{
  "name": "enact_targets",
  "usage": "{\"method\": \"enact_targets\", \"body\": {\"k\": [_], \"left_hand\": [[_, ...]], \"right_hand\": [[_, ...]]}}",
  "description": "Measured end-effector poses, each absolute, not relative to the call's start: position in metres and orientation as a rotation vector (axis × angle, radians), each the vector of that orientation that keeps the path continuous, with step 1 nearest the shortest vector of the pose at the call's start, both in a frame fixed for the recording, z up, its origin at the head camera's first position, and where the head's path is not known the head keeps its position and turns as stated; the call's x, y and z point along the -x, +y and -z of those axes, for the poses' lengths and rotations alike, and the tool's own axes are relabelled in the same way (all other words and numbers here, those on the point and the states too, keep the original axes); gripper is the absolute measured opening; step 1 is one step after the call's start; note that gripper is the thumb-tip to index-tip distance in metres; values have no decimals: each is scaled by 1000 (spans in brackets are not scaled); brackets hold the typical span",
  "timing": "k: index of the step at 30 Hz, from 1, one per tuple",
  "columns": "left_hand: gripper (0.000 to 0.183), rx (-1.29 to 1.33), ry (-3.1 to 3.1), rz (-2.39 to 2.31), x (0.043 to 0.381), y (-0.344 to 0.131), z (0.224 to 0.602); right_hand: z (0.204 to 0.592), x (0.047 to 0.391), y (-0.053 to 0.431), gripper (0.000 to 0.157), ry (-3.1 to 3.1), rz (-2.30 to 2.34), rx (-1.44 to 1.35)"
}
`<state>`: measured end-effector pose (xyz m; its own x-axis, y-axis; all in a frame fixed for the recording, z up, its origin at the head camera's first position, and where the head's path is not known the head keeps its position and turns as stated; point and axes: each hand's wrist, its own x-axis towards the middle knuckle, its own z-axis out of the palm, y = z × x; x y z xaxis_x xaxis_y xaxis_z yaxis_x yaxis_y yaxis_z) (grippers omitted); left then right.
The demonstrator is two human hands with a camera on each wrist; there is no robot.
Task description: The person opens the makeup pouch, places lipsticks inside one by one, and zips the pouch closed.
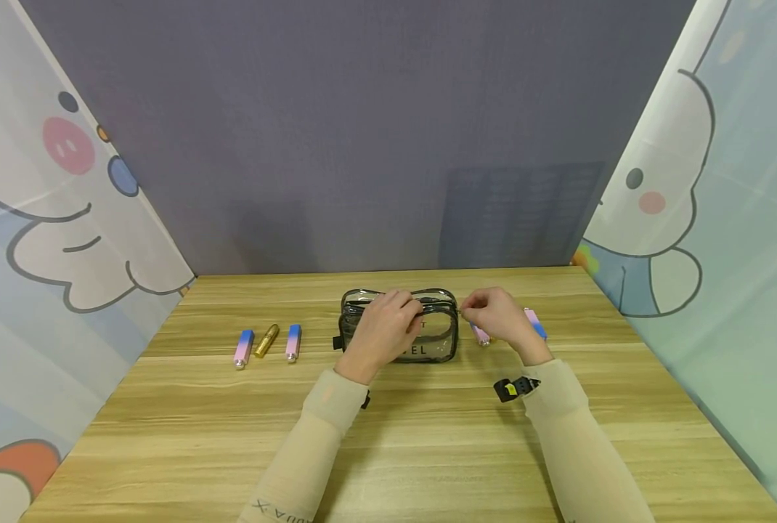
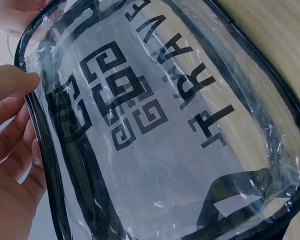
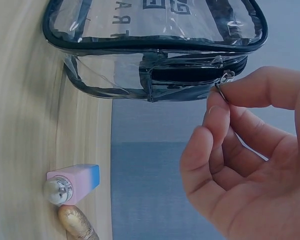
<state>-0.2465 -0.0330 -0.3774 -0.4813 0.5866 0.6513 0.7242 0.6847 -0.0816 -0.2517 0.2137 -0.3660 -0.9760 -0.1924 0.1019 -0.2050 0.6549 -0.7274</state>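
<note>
A clear cosmetic bag (image 1: 437, 340) with black piping and black lettering stands upright on the wooden table. My left hand (image 1: 388, 325) grips its top edge; in the left wrist view the thumb (image 2: 15, 82) lies on the near side, with the other fingers behind the rim. At the bag's right end, my right hand (image 1: 498, 317) pinches the small metal zipper pull (image 3: 221, 92) between thumb and forefinger. Just below that hand, a pink-and-blue tube (image 3: 79, 182) with a round clear tip lies beside a gold tube (image 3: 76, 222).
Left of the bag lie two pink-and-blue tubes, one outer (image 1: 243, 349) and one inner (image 1: 293, 343), with a gold tube (image 1: 267, 341) between them. Another pink-and-blue tube (image 1: 535, 324) lies beyond my right wrist. A grey panel (image 1: 362, 145) rises behind the table (image 1: 428, 443).
</note>
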Motion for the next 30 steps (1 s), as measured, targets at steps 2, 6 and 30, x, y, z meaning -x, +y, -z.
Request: {"method": "enact_targets", "body": {"k": [2, 6, 30], "left_hand": [[4, 1000, -2231, 264, 246, -33, 377], [4, 1001, -2233, 262, 246, -33, 377], [5, 1009, -2226, 258, 247, -33, 379]], "right_hand": [[366, 252, 214, 18, -2851, -1245, -340], [367, 252, 213, 19, -2875, -1233, -336], [384, 255, 215, 21, -2918, -1336, -335]]}}
